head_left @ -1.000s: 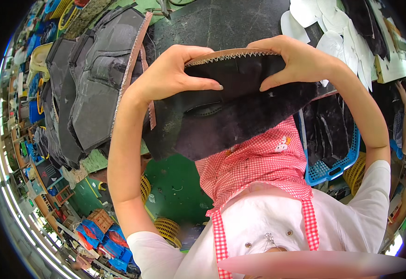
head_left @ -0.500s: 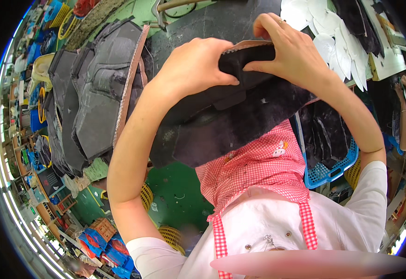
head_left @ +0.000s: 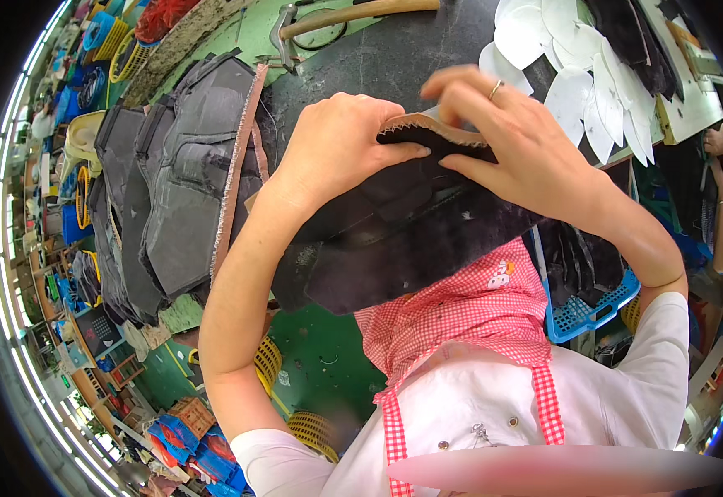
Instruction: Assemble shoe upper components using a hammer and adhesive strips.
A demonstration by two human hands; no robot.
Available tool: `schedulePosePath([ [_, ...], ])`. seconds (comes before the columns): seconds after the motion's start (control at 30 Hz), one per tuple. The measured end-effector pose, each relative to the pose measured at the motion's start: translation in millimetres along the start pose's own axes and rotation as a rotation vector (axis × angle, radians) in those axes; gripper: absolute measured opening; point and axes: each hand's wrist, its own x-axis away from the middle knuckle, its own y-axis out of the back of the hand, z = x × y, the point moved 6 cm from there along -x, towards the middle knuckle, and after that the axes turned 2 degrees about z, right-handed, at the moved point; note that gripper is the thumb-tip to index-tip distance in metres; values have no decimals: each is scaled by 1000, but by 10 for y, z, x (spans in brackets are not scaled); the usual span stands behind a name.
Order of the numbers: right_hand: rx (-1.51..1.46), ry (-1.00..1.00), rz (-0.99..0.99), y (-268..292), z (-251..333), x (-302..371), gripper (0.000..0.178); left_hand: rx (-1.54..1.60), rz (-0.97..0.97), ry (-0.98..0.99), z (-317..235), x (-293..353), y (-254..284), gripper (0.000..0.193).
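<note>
A black leather-like piece with a tan, zigzag-stitched edge hangs in front of me, over the dark work surface. My left hand grips that edge at its left end, thumb on the near side and fingers curled behind. At the right end, my right hand has its thumb against the black side; its fingers bend over the edge and are partly blurred. Behind the edge, under those fingers, shows a pale sliver that I cannot make out. To the left lies a stack of similar dark pieces with tan stitched edges.
A hammer with a wooden handle lies at the far side. White leaf-shaped pieces spread at the far right. A blue basket holding dark pieces stands right of my checked apron. Another person's arm shows at the right rim.
The stitched edge has tipped and bowed, showing more of its tan side. My right fingers have shifted left and down over it. The view has moved, so more of the hammer shows.
</note>
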Motion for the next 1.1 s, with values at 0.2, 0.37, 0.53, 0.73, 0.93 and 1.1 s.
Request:
schedulePosePath([
  [0.2, -57, -127, 218, -202, -163, -188, 45, 117, 9, 32, 27, 95, 4, 28],
  [0.37, -189, -177, 292, -242, -242, -157, 41, 295, 15, 214, 270, 302, 39, 26],
  [0.53, -326, -260, 353, -399, -344, -119, 48, 298, -48, 231, 266, 356, 43, 26],
  [0.73, -719, -355, 466, -418, -313, -48, 47, 572, 36, 197, 268, 437, -50, 23],
  [0.93, -1502, -468, 625, -481, -45, 72, 36, 995, 269, -6, 85, 477, -92, 16],
  [1.1, -1230, -265, 629, -341, -177, -50, 30, 1000, 482, 48, 70, 601, 3, 22],
])
